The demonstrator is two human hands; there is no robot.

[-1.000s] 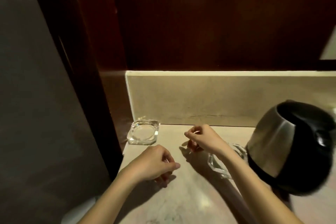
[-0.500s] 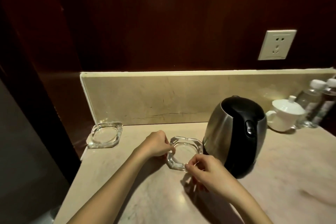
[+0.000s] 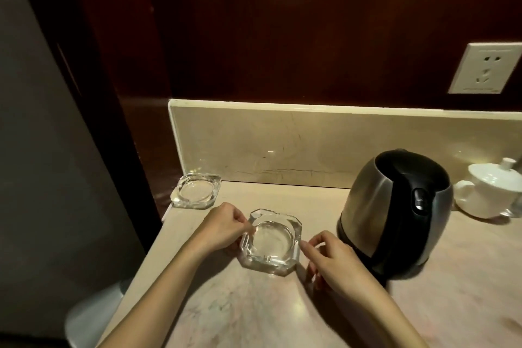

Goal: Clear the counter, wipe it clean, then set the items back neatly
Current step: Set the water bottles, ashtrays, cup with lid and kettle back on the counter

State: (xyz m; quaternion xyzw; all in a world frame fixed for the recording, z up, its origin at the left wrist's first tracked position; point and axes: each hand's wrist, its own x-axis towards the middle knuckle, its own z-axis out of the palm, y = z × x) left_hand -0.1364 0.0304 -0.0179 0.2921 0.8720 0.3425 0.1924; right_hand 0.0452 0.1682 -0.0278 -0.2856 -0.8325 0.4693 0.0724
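A clear glass ashtray point(image 3: 270, 241) sits flat on the pale marble surface point(image 3: 254, 305), near its left end and just left of the kettle. The left hand point(image 3: 224, 227) has its curled fingers closed in a narrow grip on the ashtray's left rim. The right hand point(image 3: 332, 258) is at the ashtray's right side, index finger stretched toward the right edge and the other fingers curled under; whether that fingertip touches the glass I cannot tell, and this grip holds nothing. A second glass ashtray point(image 3: 196, 191) rests in the far left corner against the backsplash point(image 3: 282, 147), well apart from the first. The steel and black kettle point(image 3: 395, 215) stands upright to the right, with a white lidded teacup point(image 3: 490, 192) beyond it. A wall socket point(image 3: 484, 68) is set in the dark wood panel above.
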